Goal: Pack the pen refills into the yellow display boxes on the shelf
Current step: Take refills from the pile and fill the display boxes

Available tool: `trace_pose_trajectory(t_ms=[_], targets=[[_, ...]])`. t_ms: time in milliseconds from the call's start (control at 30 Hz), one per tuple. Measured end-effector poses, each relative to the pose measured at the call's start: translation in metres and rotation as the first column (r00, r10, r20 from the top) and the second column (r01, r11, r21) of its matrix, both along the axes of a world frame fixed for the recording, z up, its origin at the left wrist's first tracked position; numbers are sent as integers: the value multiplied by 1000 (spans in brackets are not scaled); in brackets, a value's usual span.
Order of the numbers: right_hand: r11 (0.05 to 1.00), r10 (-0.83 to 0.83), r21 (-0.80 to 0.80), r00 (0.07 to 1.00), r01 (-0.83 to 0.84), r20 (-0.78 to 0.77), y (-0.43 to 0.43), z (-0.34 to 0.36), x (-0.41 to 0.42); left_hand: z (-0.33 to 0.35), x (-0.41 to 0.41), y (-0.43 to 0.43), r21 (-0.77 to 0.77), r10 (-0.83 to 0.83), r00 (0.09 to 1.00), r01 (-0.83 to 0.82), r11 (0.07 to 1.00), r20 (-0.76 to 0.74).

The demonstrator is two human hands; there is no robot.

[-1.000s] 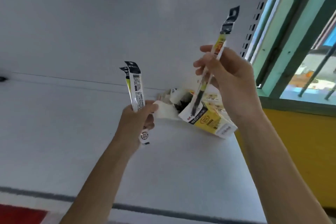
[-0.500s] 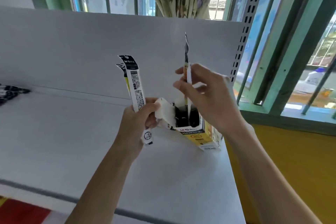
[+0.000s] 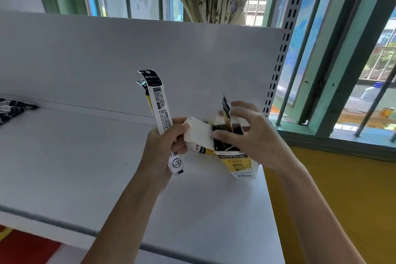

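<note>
A yellow display box (image 3: 238, 163) stands open near the right end of the white shelf (image 3: 75, 156), its white flap (image 3: 199, 133) folded out to the left. Dark refills fill its inside. My right hand (image 3: 252, 137) is over the box mouth and holds a pen refill (image 3: 226, 110) that is sunk deep into the box, with only its black top sticking out; the thumb lies on the flap. My left hand (image 3: 164, 148), just left of the box, grips two packaged refills (image 3: 159, 107) upright.
A small pile of dark refill packs (image 3: 12, 109) lies at the shelf's far left. The white back panel (image 3: 150, 53) rises behind the box, with a slotted upright (image 3: 278, 66) at its right. The shelf ends just right of the box; a barred window is beyond.
My right hand has come down and pushed its refill from high above the box into it. The left hand has kept its two refills upright beside the flap.
</note>
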State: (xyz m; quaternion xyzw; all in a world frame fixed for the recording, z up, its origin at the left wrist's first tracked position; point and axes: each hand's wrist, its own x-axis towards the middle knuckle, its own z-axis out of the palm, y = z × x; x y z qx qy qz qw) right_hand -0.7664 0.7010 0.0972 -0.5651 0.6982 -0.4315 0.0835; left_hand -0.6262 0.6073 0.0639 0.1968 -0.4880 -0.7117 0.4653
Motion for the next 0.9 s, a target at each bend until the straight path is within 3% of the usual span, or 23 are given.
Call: trace_pose_trajectory(t_ms=[67, 167, 267, 333, 400, 500, 633, 767, 833, 900], targets=[[988, 91, -134, 986, -73, 139, 4, 1, 2, 0, 1, 0, -3, 8, 1000, -8, 1000, 5], [961, 148, -257, 974, -102, 169, 5, -7, -4, 1, 2, 1, 12, 31, 999, -31, 999, -8], [973, 224, -91, 961, -212, 160, 7, -32, -12, 1, 3, 1, 43, 96, 995, -96, 994, 4], [991, 135, -7, 990, -135, 39, 5, -51, -12, 2, 7, -1, 41, 177, 984, -178, 983, 30], [998, -22, -55, 995, 17, -97, -2, -63, -8, 7, 14, -3, 39, 278, 961, -278, 960, 9], [993, -94, -78, 988, 85, -122, -9, -65, 1, 24, 33, 0, 56, 432, 883, -430, 901, -185], [992, -113, -80, 971, 98, -212, -14, -69, 8, 40, 44, 19, -184, 545, 788, -604, 775, -287], [993, -107, -67, 966, 94, -234, -17, -71, 14, 23, 33, 20, -432, 517, 848, -512, 743, -117], [993, -113, -65, 964, 100, -240, -18, -71, 14, 9, 29, 11, -585, 577, 816, -450, 675, 39], [993, -113, -63, 963, 100, -245, -17, -71, 14, -4, 26, 4, -644, 603, 781, -380, 665, 163]])
